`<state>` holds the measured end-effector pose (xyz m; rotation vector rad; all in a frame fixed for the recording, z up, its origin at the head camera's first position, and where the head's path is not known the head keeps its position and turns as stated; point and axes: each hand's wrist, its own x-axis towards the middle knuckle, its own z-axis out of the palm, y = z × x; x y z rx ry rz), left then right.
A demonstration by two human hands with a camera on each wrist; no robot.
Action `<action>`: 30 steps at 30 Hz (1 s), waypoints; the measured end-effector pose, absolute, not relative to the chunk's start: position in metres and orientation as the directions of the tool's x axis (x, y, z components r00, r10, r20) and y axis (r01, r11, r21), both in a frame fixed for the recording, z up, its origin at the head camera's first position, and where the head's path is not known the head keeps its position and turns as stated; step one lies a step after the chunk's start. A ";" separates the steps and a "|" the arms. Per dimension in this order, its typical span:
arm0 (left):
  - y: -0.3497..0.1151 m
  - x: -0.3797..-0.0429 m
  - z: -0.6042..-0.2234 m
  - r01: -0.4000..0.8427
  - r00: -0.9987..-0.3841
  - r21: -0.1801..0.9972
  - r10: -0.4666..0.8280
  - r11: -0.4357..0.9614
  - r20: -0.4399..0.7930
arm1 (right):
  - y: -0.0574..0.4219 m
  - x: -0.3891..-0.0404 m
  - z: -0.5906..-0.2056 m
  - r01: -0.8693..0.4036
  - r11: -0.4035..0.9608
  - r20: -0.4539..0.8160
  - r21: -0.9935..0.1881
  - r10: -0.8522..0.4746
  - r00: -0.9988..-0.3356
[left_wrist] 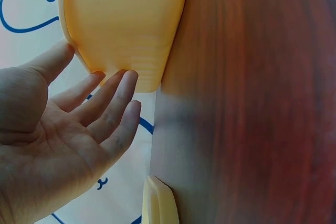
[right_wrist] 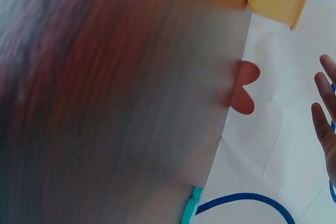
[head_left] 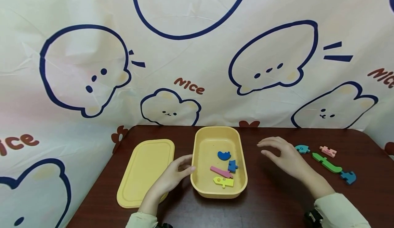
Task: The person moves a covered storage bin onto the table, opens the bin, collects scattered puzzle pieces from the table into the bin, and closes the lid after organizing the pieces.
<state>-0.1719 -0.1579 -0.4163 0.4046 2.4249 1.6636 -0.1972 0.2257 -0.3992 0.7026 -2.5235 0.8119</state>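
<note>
A yellow plastic box [head_left: 219, 194] stands on the dark table, holding a curved blue puzzle piece [head_left: 224, 155], a smaller blue puzzle piece [head_left: 232, 166], a pink stick-like piece [head_left: 221, 172] and a yellow puzzle piece [head_left: 223, 181]. My left hand [head_left: 174, 173] rests its thumb at the box's left rim. In the left wrist view its loosely spread fingers [left_wrist: 118, 98] touch the outer wall. To the right of the box my right hand [head_left: 286, 156] hovers over the table, fingers extended and holding nothing. Beyond it lies a teal puzzle piece [head_left: 302, 149].
The box's yellow lid [head_left: 146, 173] lies flat on the left, partly behind my left forearm. On the right side are a pink puzzle piece [head_left: 328, 151], a green piece [head_left: 327, 163] and a blue piece [head_left: 349, 177]. A printed cloth [head_left: 215, 67] hangs behind the table.
</note>
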 end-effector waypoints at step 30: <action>-0.158 -0.173 -0.417 0.126 -0.947 0.935 0.320 0.332 0.014 | 0.268 -0.192 -0.404 -0.546 0.736 0.529 -0.400 -0.301 -0.794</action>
